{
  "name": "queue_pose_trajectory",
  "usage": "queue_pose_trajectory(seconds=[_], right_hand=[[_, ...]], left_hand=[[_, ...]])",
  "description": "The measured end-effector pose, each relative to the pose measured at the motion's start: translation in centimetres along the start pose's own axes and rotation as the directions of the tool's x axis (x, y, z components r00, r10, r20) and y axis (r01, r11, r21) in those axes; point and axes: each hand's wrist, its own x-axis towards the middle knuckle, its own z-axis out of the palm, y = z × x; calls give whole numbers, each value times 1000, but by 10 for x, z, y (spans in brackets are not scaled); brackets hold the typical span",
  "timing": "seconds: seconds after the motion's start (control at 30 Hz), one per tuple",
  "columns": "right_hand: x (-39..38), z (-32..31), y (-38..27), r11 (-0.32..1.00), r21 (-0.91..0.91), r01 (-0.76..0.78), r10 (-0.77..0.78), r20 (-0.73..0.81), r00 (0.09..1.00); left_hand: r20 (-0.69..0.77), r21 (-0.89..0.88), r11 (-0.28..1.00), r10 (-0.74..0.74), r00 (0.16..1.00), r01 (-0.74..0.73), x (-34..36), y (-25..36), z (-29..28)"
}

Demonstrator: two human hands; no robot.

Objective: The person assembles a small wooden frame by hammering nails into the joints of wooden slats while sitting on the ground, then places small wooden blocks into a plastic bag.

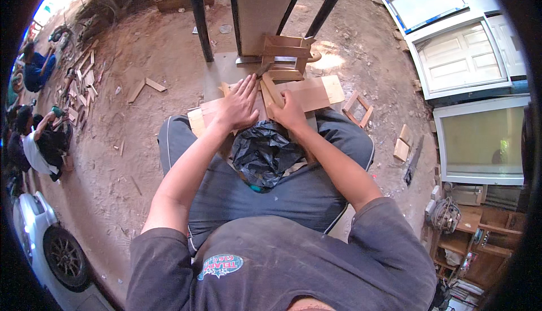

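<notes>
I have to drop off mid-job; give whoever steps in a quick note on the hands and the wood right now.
Left hand: open, palm flat, pressing a wooden board on the lap.
Right hand: curled around a narrow wooden strip standing on edge on that board.
Small wooden frame sits just beyond, against the metal stand.
Black plastic bag lies between the knees.
Another small frame and offcuts lie on the ground to the right.
Done: strip positioned on board. Fastening not visible; the frame stands apart from the strip.
</notes>
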Motion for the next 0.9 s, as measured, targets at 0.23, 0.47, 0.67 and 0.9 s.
queue_pose_trajectory(seconds=[0.23, 0.47, 0.67, 0.9], right_hand=[[1, -29, -15, 999, 13, 43, -44, 86, 995], [-14, -42, -51, 956, -108, 273, -250, 189, 950], [-12, -27, -46, 931, -132, 341, -321, 153, 935], [-13, -25, -68, 938, -218, 270, -218, 237, 947]], left_hand=[[-16, -17, 999, -27, 999, 27, 1, 5, 2], [-3, -64, 998, -10, 1000, 10, -3, -1, 6], [-33, -101, 995, -23, 999, 20, -1, 3, -2], [43, -62, 997, -34, 998, 37, -1, 3, -4]])
